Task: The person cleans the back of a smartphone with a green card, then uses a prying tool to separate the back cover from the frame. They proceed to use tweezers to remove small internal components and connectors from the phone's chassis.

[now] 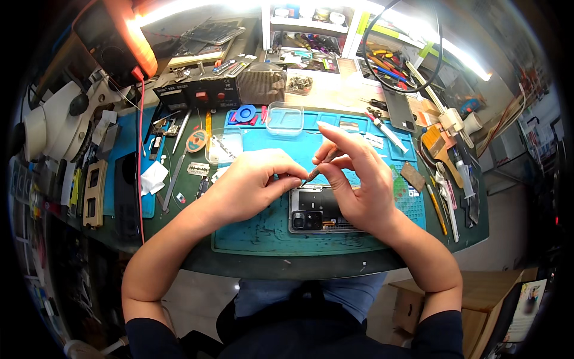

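1. In the head view, the landmark is the opened phone [320, 200], lying flat on the blue mat [257, 236] with its camera block toward the left; the mat likely gives it a soft, non-slip bed on the tabletop [200, 258].
2. The right hand [366, 179] is above the phone, its grip pinching a thin brownish tool [313, 174] between thumb and fingers. The tool slants down toward the phone's far left corner, an angle that probably suits fine control.
3. The left hand [254, 179] comes in from the left of the phone, thumb and forefinger pressed together beside the tool's lower end, perhaps to steady it. The contact is too small to make out, so I cannot tell whether this grip pinches the tip or some tiny part.
4. Beyond the phone sits a clear box [284, 119], and beyond it to the left a round orange spool [196, 141]; both seem parked outside the working spot.
5. To the right of the phone lies a yellow stick-like tool [436, 206], and beyond it to the right a syringe [390, 136], presumably placed for easy reach.
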`<state>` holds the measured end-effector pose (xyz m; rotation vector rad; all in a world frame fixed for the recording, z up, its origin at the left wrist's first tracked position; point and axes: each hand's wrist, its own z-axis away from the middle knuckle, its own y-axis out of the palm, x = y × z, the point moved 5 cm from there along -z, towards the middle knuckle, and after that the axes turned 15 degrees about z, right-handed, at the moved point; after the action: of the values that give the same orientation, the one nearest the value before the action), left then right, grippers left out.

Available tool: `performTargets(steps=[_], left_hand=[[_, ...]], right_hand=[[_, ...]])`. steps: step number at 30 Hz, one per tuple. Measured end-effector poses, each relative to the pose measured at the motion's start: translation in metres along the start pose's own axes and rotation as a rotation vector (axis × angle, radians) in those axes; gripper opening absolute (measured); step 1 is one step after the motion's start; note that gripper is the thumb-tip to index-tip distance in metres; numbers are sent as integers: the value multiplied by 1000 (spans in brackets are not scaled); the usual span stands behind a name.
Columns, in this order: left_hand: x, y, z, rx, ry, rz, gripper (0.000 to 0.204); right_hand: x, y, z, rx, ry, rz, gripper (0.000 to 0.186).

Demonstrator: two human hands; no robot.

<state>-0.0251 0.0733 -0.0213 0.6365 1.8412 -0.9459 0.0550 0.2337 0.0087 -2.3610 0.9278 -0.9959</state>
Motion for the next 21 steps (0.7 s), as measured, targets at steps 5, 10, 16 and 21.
performTargets(steps=[5, 10, 16, 21], left_hand=[[-1, 0, -1, -4, 18, -32, 13], [0, 0, 0, -19, 15, -21, 13], [-7, -3, 0, 11, -32, 23, 21], [-3, 1, 1, -124, 37, 354, 40]], right_hand=[[1, 0, -1, 5, -9, 25, 55], [2, 1, -1, -3, -78, 78, 51], [11, 0, -8, 68, -152, 160, 50], [12, 9, -13, 88, -48, -10, 57]])
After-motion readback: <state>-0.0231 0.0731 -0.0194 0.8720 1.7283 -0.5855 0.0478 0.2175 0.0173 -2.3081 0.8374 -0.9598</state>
